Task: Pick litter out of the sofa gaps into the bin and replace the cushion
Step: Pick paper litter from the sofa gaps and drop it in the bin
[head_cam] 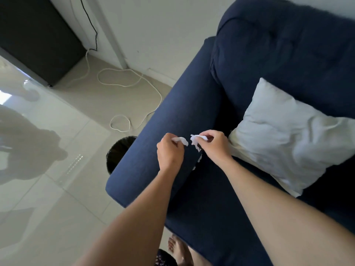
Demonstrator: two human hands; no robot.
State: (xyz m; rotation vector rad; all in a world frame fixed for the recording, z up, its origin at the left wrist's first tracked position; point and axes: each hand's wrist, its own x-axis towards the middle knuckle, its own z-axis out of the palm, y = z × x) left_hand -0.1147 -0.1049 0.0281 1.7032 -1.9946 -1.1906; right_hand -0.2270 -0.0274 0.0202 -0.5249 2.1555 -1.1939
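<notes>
Head view: both hands hover over the armrest of the navy sofa (172, 116), each pinching white paper litter — the left hand (169, 150) closed on one crumpled scrap (181, 140), the right hand (215, 144) on another scrap (196, 141). More white bits lie in the gap (198, 160) beside the armrest. A pale cushion (288, 135) rests on the seat; the black bin (119, 150) stands on the floor just beside the armrest.
</notes>
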